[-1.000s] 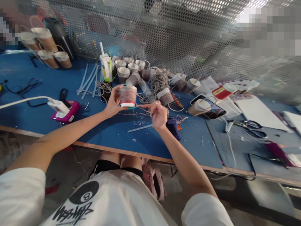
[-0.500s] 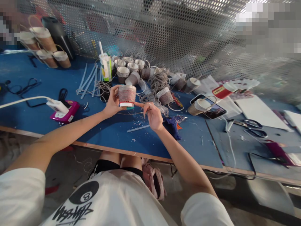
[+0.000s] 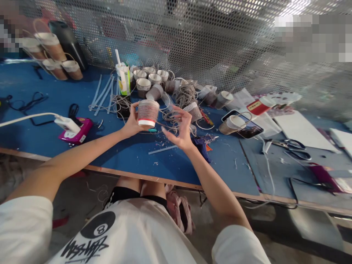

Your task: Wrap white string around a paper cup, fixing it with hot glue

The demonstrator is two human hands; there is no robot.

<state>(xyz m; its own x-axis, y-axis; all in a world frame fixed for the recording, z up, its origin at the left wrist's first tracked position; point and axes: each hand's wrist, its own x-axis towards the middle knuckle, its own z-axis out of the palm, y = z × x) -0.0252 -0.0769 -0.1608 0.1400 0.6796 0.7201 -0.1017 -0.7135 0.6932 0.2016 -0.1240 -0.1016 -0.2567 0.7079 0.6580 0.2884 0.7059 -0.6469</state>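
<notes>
Crowded blue surface (image 3: 41, 99), matte and littered with twine scraps, backed by a perforated metal screen (image 3: 192, 40). Behind the hands, a huddle of small round paper cups (image 3: 150, 79), several already wound in brown twine, beside a loose tangle of twine (image 3: 184, 96) and a green drink carton (image 3: 124, 77) with a white straw. To the left, a fan of pale, slim glue sticks (image 3: 103, 94), black scissors (image 3: 73, 109) and a pink block (image 3: 78, 132) carrying a white plug and cable. Four more twine-wrapped cups (image 3: 52, 55) with looped handles stacked far left against a dark bottle. To the right, another handled cup (image 3: 232, 124) lying on a phone, a blue glue gun (image 3: 202, 143) just beside the right wrist, a second pair of scissors (image 3: 294, 145) and flat white sheets (image 3: 299, 130). Held above the surface in front of the cup huddle: a cup (image 3: 147, 113), cylindrical, ribbed with coils of twine over most of its wall, bare white band at the bottom. Left hand (image 3: 132, 121) clenched around that cup, thumb in front, fingers behind. Right hand (image 3: 180, 129) just beside it, grip released, fingers spread, a thin strand of twine running from the cup's foot across toward the palm; whether pinched there, impossible to tell.
</notes>
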